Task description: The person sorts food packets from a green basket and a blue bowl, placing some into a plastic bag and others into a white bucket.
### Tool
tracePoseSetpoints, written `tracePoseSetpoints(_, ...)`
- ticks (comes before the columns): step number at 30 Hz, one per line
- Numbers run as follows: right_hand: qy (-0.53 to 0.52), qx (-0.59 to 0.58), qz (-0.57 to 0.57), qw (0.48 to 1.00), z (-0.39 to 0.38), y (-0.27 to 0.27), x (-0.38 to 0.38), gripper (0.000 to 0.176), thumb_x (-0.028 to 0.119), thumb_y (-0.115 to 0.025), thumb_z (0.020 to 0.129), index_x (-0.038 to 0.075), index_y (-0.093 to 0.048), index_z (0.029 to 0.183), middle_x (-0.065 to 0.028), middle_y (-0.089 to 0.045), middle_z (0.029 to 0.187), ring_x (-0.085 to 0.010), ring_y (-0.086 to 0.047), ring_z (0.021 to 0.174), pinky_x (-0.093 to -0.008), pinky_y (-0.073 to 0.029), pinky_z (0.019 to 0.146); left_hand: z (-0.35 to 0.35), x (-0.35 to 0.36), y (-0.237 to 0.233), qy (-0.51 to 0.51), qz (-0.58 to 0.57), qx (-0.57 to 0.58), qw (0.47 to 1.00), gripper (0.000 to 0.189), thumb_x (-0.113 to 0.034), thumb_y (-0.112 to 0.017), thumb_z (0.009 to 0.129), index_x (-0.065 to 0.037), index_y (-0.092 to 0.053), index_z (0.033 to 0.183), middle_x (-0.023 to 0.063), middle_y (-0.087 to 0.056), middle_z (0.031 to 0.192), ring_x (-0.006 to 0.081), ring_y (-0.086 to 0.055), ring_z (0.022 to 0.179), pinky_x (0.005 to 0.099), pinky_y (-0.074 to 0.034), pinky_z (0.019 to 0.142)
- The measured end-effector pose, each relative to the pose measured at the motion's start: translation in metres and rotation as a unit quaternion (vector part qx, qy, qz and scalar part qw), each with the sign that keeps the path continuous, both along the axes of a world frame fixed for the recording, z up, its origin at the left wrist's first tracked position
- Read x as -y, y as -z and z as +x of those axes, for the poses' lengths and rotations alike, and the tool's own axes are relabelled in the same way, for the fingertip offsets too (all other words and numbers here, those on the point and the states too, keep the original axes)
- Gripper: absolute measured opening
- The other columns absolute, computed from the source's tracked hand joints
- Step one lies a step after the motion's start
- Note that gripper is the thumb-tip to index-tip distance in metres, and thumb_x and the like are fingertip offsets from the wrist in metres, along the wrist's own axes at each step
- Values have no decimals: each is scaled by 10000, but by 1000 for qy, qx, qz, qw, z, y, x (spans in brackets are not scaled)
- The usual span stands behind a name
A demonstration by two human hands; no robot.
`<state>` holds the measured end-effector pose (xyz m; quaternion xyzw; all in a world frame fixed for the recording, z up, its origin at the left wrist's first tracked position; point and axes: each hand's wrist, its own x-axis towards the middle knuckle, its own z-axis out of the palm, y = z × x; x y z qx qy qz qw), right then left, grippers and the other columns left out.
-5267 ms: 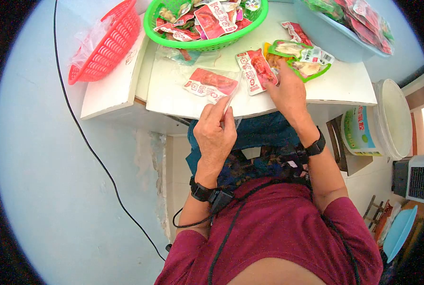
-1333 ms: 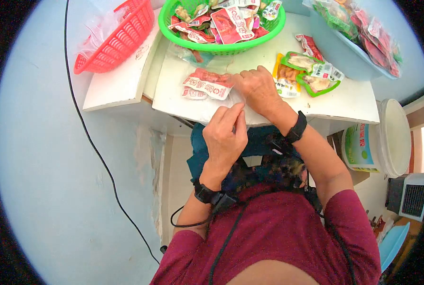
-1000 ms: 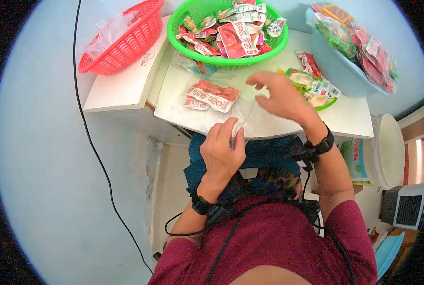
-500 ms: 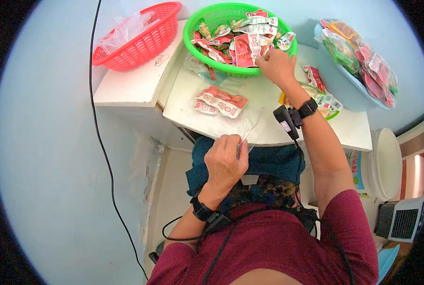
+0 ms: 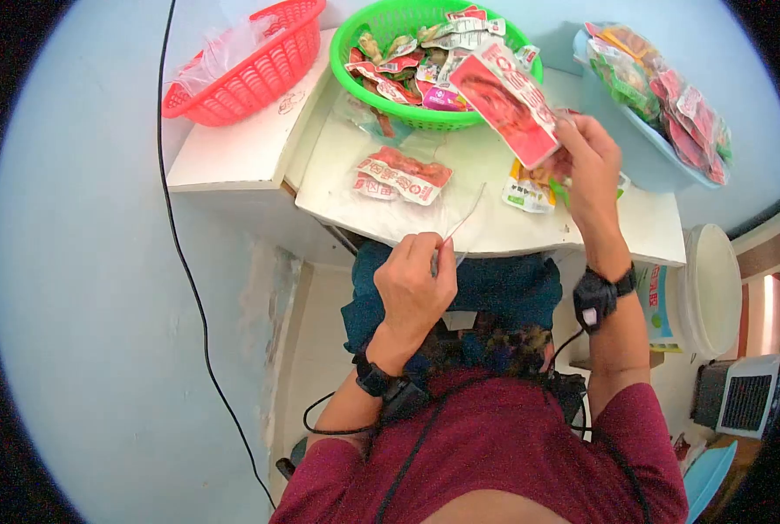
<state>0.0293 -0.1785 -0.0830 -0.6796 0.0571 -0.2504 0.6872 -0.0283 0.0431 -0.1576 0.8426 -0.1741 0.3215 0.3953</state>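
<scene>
Near the table's front edge, my left hand [image 5: 418,281] pinches the edge of a clear plastic bag [image 5: 449,229]. Red-and-white snack packets [image 5: 405,175] lie at the bag's far end, apparently inside it. Raised over the right part of the table, my right hand [image 5: 589,166] grips one red-and-white snack packet [image 5: 508,103] by its lower right corner. This packet is tilted, its printed face up, and overlaps the rim of the green basket [image 5: 345,74]. Mixed small snack packets [image 5: 407,65] fill that basket.
A red basket [image 5: 263,74] with clear bags stands at the left on a white surface. On the right, a light blue basin [image 5: 613,131] holds bagged packets. A yellow-and-white packet [image 5: 530,192] lies below my right hand. A black cable [image 5: 185,253] hangs at left.
My right hand has lifted the red-and-white snack packet out of the green basket and moved right and toward me. My left hand keeps its pinch on the bag, nearly still.
</scene>
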Motion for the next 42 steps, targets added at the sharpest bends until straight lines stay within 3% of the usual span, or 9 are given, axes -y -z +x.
tracePoseSetpoints(4, -45, -68, 54, 995, -56, 16, 20, 141, 182, -608, 914, 46, -613, 874, -23, -632, 696, -83, -574, 510, -205, -408, 428, -3, 2, -6, -5, -3, -30, 1000, 115, -35, -703, 767, -50, -592, 792, 95, -588, 685, 264, -582, 564, 355, -450, 505)
tracePoseSetpoints(6, -59, -114, 72, 989, -77, 25, 28, 141, 175, -611, 907, 43, -612, 861, -30, -632, 690, -90, -579, 497, -204, -417, 419, 0, 4, -4, -8, -11, 1, 1000, 99, -62, -703, 798, -50, -610, 768, 78, -514, 597, 203, -480, 475, 335, -379, 462)
tracePoseSetpoints(14, -131, -210, 92, 964, -119, 43, 38, 153, 161, -621, 892, 9, -629, 898, -46, -646, 713, -96, -578, 504, -213, -442, 418, -1, 11, -3, -16, -34, -15, 999, 93, -77, -704, 814, -37, -627, 780, 74, -545, 608, 157, -484, 473, 309, -373, 459)
tracePoseSetpoints(21, -182, -219, 147, 947, -107, 53, 20, 161, 157, -614, 906, -4, -622, 901, -62, -652, 722, -118, -597, 506, -221, -481, 417, -2, 16, -3, -16, -28, -37, 999, 89, -66, -710, 795, -41, -627, 812, 82, -590, 670, 196, -539, 511, 319, -423, 478)
tracePoseSetpoints(31, -248, -231, 168, 926, -70, 59, -20, 205, 181, -610, 923, -20, -625, 963, -67, -656, 724, -115, -601, 489, -200, -457, 402, -2, 17, 3, 0, -30, -15, 999, 112, -50, -711, 778, -48, -601, 800, 86, -613, 707, 242, -609, 585, 339, -470, 511)
tracePoseSetpoints(34, -274, -225, 161, 921, -57, 57, -37, 211, 186, -611, 926, -19, -629, 974, -59, -651, 718, -110, -596, 480, -194, -435, 385, -1, 16, 3, -5, -27, -3, 1000, 79, -71, -716, 805, -45, -648, 833, 88, -638, 711, 179, -590, 542, 298, -464, 502)
tracePoseSetpoints(38, -309, -227, 132, 914, -38, 58, -57, 180, 168, -594, 929, -8, -635, 923, -49, -639, 696, -102, -588, 476, -194, -417, 374, -4, 17, -5, 9, -72, -40, 997, 77, -64, -714, 804, -44, -643, 825, 78, -615, 691, 166, -563, 535, 288, -449, 496)
tracePoseSetpoints(42, -313, -226, 122, 914, -23, 71, -71, 83, 34, -570, 827, -6, -631, 788, -61, -611, 629, -124, -540, 439, -233, -388, 363, -2, 16, -8, 16, -92, -51, 994, 89, -48, -708, 791, -44, -625, 823, 83, -613, 707, 200, -601, 576, 311, -473, 515)
